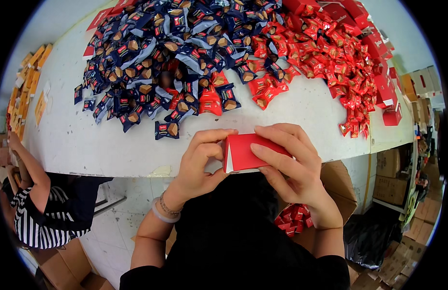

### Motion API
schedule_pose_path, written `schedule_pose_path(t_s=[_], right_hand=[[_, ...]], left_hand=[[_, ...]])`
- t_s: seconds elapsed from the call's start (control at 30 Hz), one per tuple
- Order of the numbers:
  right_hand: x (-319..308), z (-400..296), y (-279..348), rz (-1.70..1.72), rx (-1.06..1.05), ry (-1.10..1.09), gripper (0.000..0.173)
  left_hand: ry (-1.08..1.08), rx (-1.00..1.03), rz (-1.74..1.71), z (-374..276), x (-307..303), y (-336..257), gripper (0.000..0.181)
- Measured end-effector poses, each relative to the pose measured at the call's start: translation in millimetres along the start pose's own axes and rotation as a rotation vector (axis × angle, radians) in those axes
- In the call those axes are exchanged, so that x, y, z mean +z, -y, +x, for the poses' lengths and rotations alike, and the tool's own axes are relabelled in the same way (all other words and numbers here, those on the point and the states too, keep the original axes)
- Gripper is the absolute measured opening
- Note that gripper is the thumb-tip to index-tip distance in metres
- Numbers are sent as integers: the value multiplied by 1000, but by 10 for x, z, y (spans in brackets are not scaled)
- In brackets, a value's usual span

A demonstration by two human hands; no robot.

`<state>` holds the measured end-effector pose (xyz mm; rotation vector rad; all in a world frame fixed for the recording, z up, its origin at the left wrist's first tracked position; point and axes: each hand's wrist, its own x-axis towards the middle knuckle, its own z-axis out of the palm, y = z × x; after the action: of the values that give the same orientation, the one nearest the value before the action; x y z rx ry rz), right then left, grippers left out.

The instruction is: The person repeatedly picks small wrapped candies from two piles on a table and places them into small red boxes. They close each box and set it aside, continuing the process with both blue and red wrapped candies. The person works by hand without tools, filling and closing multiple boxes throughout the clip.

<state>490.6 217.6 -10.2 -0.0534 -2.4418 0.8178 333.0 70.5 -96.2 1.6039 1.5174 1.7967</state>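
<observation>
A small red cardboard box [242,154] is held between both my hands over the near edge of the white table [137,152]. My left hand [206,159] pinches its left end, where a white slanted edge shows. Across the top and right end of the box lie the fingers of my right hand [291,159], with the thumb at its lower edge. Beyond my hands spreads a large heap of blue-wrapped wafer sweets [137,61]; one blue packet [167,130] lies close to my left hand. Red-wrapped wafer sweets [318,54] are heaped at the right.
More red boxes [383,83] line the table's right side. Yellow boxes [28,87] are stacked at far left, near a person in a striped top [46,214]. Below the table at right stand an open carton [338,185], red packets [294,219] and a black plastic bag [371,235].
</observation>
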Motion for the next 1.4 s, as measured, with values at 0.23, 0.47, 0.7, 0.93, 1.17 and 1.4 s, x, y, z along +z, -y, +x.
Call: schedule_pose_path(t_s=[0.23,0.47,0.7,0.93,1.17,1.4], right_hand=[[41,-64,-78,-87,-121,60,42],[204,-256,-178,-126,-201,37,45],[-501,-720,130,-546,188,-50,44],[-943,-2735,8,-783,1361,313,28],[-329,-409,-664,-358,346,42,76],[307,162,-1301,-484,201,62,53]], left_hand=[[17,7,-7,46,-17,-58,39],[44,27,85,38,15,-58,37],[381,210,495,1348,-736,-399,41],[-250,116,1521,3706,-1982,1200,52],[70,264,1839,3996,-2052,1305,58],[-442,35,1148,2836,-1679,-176,47]])
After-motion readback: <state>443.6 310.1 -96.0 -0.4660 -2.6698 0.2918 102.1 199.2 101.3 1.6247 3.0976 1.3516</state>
